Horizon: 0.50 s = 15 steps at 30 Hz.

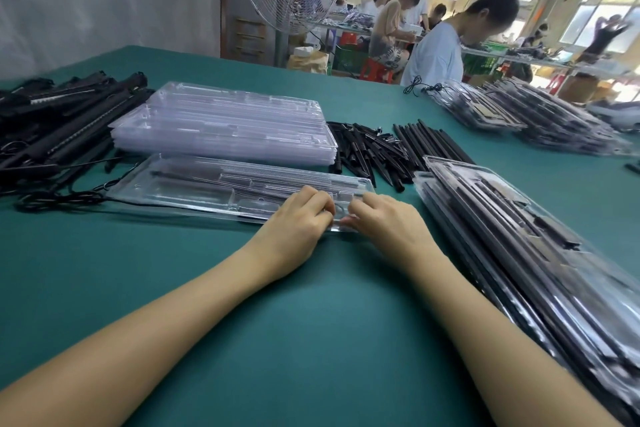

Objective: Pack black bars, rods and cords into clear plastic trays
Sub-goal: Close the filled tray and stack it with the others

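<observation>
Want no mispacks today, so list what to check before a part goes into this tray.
1. The clear tray lies flat on the green table: ok.
2. The left hand and right hand hold its near edge: ok.
3. Its slots empty: cannot tell, blurred.
4. The loose rods lie just behind it: ok.
5. The black bars sit piled far left: ok.
6. The cord clear of its left end: cannot tell.

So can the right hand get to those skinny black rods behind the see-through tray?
Probably yes. The loose pile of thin black rods lies uncovered just beyond the right hand, though it now pinches the clear plastic tray.
</observation>
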### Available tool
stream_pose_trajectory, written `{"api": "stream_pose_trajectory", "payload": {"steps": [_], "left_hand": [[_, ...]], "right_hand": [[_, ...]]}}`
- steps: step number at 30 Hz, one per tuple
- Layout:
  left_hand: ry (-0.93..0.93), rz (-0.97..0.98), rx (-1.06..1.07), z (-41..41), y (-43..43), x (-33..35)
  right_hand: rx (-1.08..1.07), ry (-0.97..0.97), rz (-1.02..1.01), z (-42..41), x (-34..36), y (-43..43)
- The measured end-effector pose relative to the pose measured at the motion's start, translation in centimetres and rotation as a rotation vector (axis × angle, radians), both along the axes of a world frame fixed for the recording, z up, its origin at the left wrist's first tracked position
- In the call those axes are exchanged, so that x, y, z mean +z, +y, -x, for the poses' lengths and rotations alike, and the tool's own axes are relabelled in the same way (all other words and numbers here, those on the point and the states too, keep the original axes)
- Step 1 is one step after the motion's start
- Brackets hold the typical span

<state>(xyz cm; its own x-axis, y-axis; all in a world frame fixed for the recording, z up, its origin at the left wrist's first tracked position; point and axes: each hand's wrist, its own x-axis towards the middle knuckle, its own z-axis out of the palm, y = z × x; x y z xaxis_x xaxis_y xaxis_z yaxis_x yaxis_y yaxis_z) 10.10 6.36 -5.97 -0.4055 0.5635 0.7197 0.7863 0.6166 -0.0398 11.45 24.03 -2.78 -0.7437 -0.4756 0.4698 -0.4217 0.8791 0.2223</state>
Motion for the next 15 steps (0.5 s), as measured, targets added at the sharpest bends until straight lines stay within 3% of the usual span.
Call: {"api": "stream_pose_trajectory", "payload": {"steps": [4,10,15], "left_hand": [[0.027,0.002,0.002,0.0,0.0,-0.1],[0.042,-0.023,-0.005,0.0,0.1,-0.1],[0.032,-0.044,0.026,0.1,0.1,-0.3]], "right_hand": [[0.159,0.269,-0.185,-0.3,-0.7,-0.5],[0.103,0.299,-0.32,0.2,-0.8,-1.4],[0.071,0.263,-0.288,0.4,-0.8,-1.8]]}}
